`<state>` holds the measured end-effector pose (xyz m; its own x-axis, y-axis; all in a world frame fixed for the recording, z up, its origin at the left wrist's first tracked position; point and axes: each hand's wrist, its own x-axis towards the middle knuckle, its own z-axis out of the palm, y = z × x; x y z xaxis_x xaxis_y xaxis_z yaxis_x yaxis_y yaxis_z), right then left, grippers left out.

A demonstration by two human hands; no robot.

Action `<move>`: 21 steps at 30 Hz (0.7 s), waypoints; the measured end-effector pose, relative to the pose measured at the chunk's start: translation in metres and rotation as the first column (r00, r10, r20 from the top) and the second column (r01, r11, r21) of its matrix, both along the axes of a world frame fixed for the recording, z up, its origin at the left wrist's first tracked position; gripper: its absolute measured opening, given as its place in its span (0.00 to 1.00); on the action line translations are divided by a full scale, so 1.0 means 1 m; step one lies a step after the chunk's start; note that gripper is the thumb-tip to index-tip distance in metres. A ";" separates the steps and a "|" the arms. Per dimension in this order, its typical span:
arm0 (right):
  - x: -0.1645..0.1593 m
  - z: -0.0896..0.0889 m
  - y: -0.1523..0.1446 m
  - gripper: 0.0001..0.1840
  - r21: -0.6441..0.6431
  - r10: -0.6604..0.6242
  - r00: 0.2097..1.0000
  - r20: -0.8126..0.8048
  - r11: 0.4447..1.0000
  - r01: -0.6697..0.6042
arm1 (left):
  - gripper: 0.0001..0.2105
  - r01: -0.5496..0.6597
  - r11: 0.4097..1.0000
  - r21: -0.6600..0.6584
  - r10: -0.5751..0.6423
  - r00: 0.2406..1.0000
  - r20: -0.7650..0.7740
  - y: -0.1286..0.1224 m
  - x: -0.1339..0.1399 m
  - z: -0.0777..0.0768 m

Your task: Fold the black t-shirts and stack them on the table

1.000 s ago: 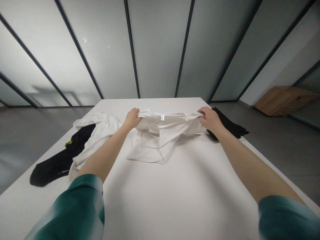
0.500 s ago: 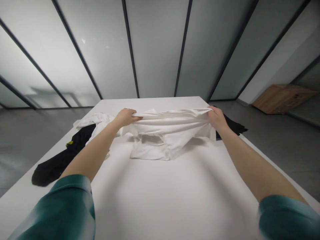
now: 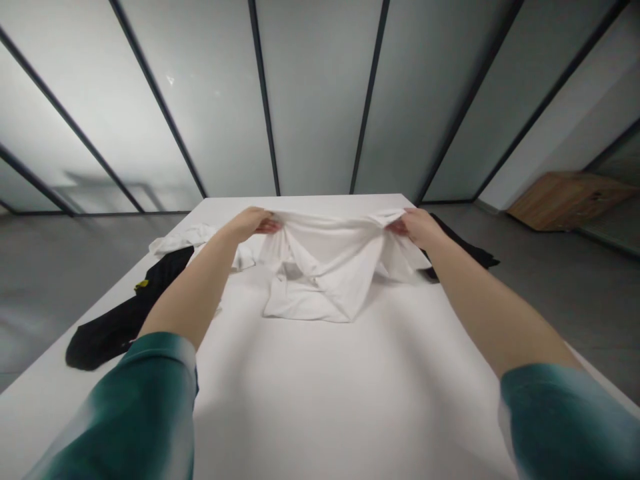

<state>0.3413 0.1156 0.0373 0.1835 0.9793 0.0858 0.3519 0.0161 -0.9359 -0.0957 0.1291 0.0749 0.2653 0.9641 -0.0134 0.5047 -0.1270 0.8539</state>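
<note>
A white garment [image 3: 330,257], perhaps a shirt, hangs between my two hands over the far half of the white table [image 3: 320,387]. Its upper edge is held up and sags a little in the middle, while the lower part rests on the tabletop in folds. My left hand [image 3: 255,223] pinches the upper left of the cloth. At the upper right, my right hand [image 3: 413,227] is closed on the same cloth. Parts of the fingertips are hidden by the fabric.
Left of the garment lie a crumpled white cloth [image 3: 183,240] and a black garment [image 3: 105,333] with a yellow spot. More black fabric [image 3: 465,243] lies at the right edge. Frosted panels [image 3: 320,100] stand behind the table, and a wooden cabinet [image 3: 565,200] is at the right.
Both hands have risen slightly and come closer together, the right one moving left. The garment's stretched folds have loosened, and its cloth now droops in the middle.
</note>
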 end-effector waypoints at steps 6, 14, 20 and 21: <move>-0.053 -0.031 0.001 0.43 0.293 0.177 0.968 0.178 0.930 -0.224 | 0.32 -0.066 0.907 0.415 0.144 0.977 -0.159 0.010 0.026 -0.043; -0.113 -0.129 -0.080 0.33 0.018 0.381 0.650 0.657 0.855 -0.519 | 0.19 0.295 0.909 0.295 -0.070 0.805 -0.588 -0.056 0.043 -0.141; -0.119 -0.120 -0.084 0.19 0.005 0.095 0.626 0.774 0.988 -0.156 | 0.11 0.010 0.969 0.248 0.131 0.827 -0.547 -0.074 0.049 -0.139; -0.118 -0.115 -0.083 0.16 -0.014 0.089 0.605 0.791 0.992 -0.128 | 0.09 -0.045 0.977 0.207 0.143 0.861 -0.488 -0.074 0.052 -0.137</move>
<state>0.2232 0.0327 -0.0779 -0.0813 0.9797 0.1835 0.9464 0.1336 -0.2941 -0.0441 0.0549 -0.0618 0.1782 0.9823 0.0584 0.8730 -0.1852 0.4513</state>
